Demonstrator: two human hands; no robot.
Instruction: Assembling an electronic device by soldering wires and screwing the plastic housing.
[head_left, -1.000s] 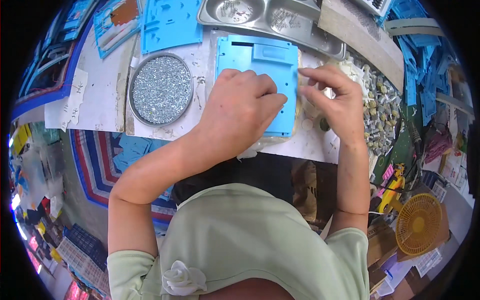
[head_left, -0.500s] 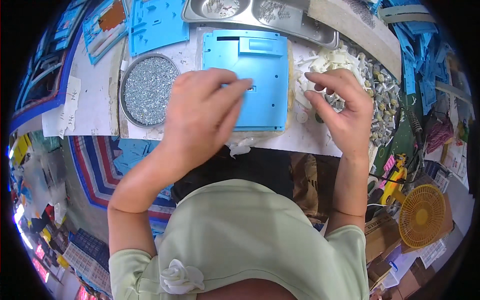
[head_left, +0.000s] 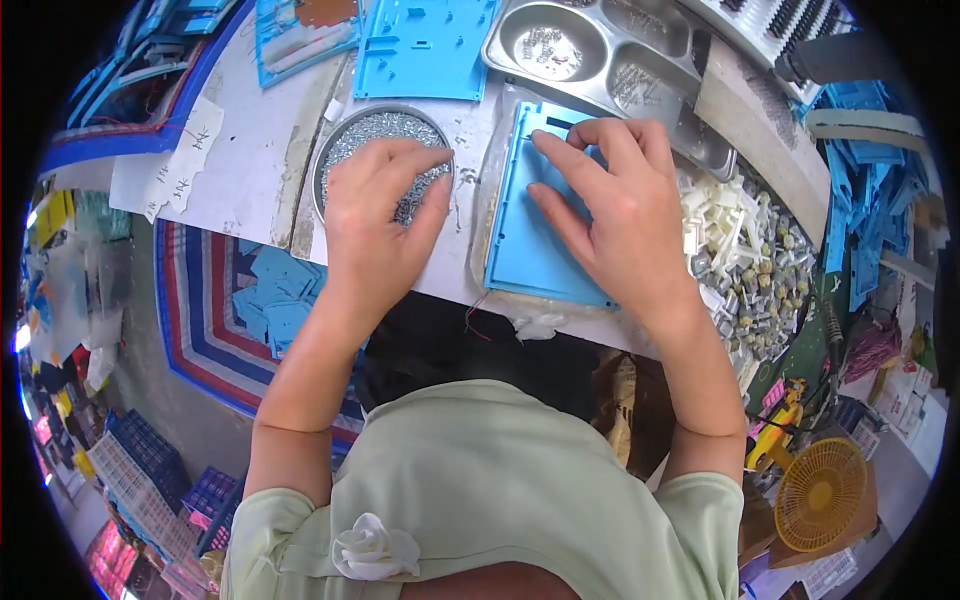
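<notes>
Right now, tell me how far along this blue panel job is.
Looks done: the blue panel lies flat on the table edge, and another blue panel sits further back. In hand: the right hand rests on the panel, fingers at its top slot; the left hand reaches into the round dish of small silver screws. Left: no screw visibly seated; whether a screw is pinched is hidden.

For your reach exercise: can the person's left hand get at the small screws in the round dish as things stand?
Probably yes. The left hand already lies over the round dish, its fingers down among the screws; nothing covers the dish, and the right hand is apart, on the blue plastic panel.
</notes>
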